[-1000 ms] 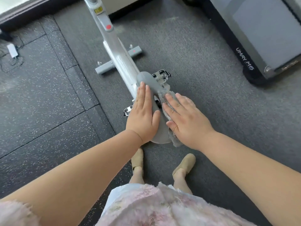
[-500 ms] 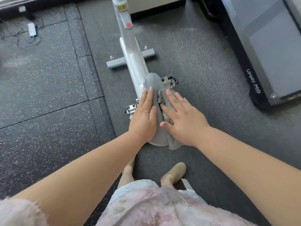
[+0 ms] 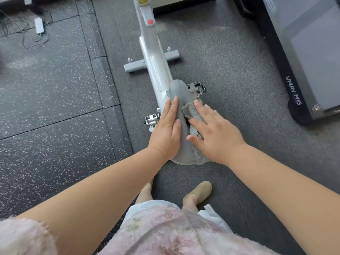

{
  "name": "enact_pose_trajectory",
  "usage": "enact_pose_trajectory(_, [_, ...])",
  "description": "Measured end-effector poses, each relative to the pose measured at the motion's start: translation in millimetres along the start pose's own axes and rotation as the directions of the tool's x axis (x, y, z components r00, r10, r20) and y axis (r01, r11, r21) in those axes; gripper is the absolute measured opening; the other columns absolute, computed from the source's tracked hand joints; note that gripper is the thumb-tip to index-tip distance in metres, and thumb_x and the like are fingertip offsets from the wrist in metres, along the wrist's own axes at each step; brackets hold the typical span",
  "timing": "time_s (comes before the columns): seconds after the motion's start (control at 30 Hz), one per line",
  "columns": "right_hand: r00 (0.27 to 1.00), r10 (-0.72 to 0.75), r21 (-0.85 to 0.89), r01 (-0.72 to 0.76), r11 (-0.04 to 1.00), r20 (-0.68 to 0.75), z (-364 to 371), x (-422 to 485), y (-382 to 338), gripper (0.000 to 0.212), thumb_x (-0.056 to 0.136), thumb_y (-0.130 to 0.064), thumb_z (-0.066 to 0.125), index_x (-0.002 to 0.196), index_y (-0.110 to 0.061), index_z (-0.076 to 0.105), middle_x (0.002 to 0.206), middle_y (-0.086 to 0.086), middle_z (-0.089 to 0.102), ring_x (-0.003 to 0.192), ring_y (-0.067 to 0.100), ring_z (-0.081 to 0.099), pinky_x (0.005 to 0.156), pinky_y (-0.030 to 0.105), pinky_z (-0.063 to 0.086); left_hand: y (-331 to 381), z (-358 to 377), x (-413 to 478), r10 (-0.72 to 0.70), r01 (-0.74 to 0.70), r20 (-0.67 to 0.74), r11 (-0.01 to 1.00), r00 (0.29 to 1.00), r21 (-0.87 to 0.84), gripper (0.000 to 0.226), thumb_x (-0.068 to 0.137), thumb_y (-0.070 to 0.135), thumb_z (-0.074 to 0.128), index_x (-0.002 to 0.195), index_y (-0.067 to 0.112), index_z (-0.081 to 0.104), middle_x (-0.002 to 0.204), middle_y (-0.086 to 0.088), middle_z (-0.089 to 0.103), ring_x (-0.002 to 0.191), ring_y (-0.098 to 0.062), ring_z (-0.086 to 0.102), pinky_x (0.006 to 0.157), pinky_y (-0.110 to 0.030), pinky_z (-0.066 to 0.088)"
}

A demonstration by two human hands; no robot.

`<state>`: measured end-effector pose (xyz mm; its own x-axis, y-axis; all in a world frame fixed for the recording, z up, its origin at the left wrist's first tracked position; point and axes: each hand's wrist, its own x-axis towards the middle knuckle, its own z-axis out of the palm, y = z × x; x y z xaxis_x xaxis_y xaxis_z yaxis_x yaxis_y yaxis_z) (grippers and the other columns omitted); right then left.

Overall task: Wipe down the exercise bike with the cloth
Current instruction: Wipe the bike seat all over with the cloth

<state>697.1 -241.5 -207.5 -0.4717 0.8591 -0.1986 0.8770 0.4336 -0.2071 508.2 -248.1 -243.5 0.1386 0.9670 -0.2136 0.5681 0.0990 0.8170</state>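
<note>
Bike: the exercise bike (image 3: 156,70) stands mid-frame, its white frame running from the saddle toward 12 o'clock, where the top edge cuts it off.
Saddle: the grey saddle (image 3: 181,115) is long, smooth and rounded, nose toward 12 o'clock, wide end toward 6 o'clock.
Left hand: the left hand (image 3: 166,129) lies flat on the saddle's 9 o'clock flank, fingers straight and together, gripping nothing.
Right hand: the right hand (image 3: 214,135) lies at the saddle's 3 o'clock flank, fingers spread and flat, pressing the cloth against it rather than curling round it.
Cloth: the cloth (image 3: 189,110) is grey, fuzzy terry; it shows beyond the fingertips and at the heel of the palm, with its middle hidden under the hand.
Open room: dark ribbed carpet (image 3: 230,61) lies bare from 1 to 4 o'clock of the saddle; speckled rubber tiles (image 3: 55,98) with visible seams fill the 9 o'clock side.
Edges: a treadmill (image 3: 301,57) with a black side rail lettered UMAY M6 bounds the 2 o'clock side, well apart from the bike.
Base: a grey crossbar foot (image 3: 136,66) sits on the carpet at 11 o'clock of the saddle.
Pedals: metal cage pedals (image 3: 151,119) show on each side, partly hidden by hands and saddle.
Hard to make out: a white adapter (image 3: 39,25) with tangled cables lies at 10 o'clock, blurred.
</note>
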Motion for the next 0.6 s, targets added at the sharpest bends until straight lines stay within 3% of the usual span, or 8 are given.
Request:
enact_pose_trajectory(0.1, [0.996,0.041,-0.042,-0.038,0.998,0.082,-9,17,-1,0.082,0.092,-0.077,0.017,0.154,-0.027,0.038,0.171,0.011,0.004,0.156,0.037,0.009,0.126,0.052,0.015,-2,0,1,0.015,-0.015,-0.011,1.0,1.0,-0.001,0.065,0.105,0.029,0.033,0.167,0.031,0.015,0.176,0.01,0.01,0.159,0.002,0.001,0.125,-0.017,0.007])
enact_pose_trajectory(0.17, [0.992,0.081,-0.045,-0.077,0.996,0.099,-10,23,-4,0.085,0.091,-0.079,0.013,0.156,-0.029,0.034,0.171,0.012,0.0,0.157,0.035,0.004,0.127,0.05,0.011,-3,1,2,0.023,-0.023,-0.014,1.0,1.0,-0.006,0.066,0.104,0.027,0.034,0.167,0.03,0.016,0.176,0.009,0.01,0.159,0.001,0.002,0.123,-0.012,0.006])
enact_pose_trajectory(0.27, [0.989,0.122,-0.002,-0.123,0.992,0.084,-3,12,-12,0.083,0.092,-0.076,0.014,0.145,-0.023,0.049,0.17,0.017,0.003,0.156,0.036,0.011,0.126,0.05,0.017,-5,1,2,0.022,-0.022,-0.015,1.0,1.0,0.005,0.066,0.104,0.028,0.034,0.167,0.032,0.016,0.176,0.009,0.009,0.159,0.001,0.002,0.117,-0.003,0.004])
enact_pose_trajectory(0.33, [0.992,0.122,0.012,-0.122,0.992,0.026,4,-3,-19,0.076,0.096,-0.071,0.021,0.128,-0.016,0.061,0.169,0.019,0.008,0.155,0.036,0.015,0.125,0.05,0.018,-4,1,1,0.022,-0.022,-0.015,1.0,1.0,0.002,0.066,0.105,0.027,0.034,0.167,0.032,0.016,0.176,0.009,0.009,0.159,0.001,0.002,0.118,-0.005,0.004])
enact_pose_trajectory(0.4, [0.994,0.105,0.032,-0.104,0.994,-0.019,9,-16,-21,0.07,0.099,-0.066,0.025,0.124,-0.015,0.065,0.169,0.018,0.012,0.155,0.035,0.015,0.125,0.049,0.017,-3,0,1,0.028,-0.028,-0.011,1.0,1.0,-0.001,0.065,0.105,0.026,0.035,0.167,0.03,0.016,0.176,0.009,0.01,0.159,0.001,0.001,0.121,-0.009,0.005])
enact_pose_trajectory(0.5, [0.993,0.111,0.085,-0.107,0.991,-0.043,8,-12,-16,0.063,0.101,-0.062,0.026,0.13,-0.02,0.063,0.169,0.015,0.013,0.156,0.034,0.014,0.125,0.049,0.018,-3,0,0,0.037,-0.037,-0.017,0.999,0.999,0.004,0.065,0.105,0.025,0.035,0.168,0.028,0.017,0.176,0.008,0.011,0.16,0.001,0.002,0.122,-0.01,0.004])
enact_pose_trajectory(0.6, [0.99,0.143,0.119,-0.14,0.983,-0.018,3,0,-14,0.064,0.1,-0.061,0.025,0.15,-0.025,0.042,0.17,0.013,0.01,0.155,0.033,0.014,0.125,0.05,0.019,-3,0,1,0.035,-0.035,-0.017,0.999,0.999,0.018,0.066,0.104,0.026,0.033,0.168,0.028,0.017,0.176,0.008,0.011,0.159,0.001,0.001,0.119,-0.005,0.003])
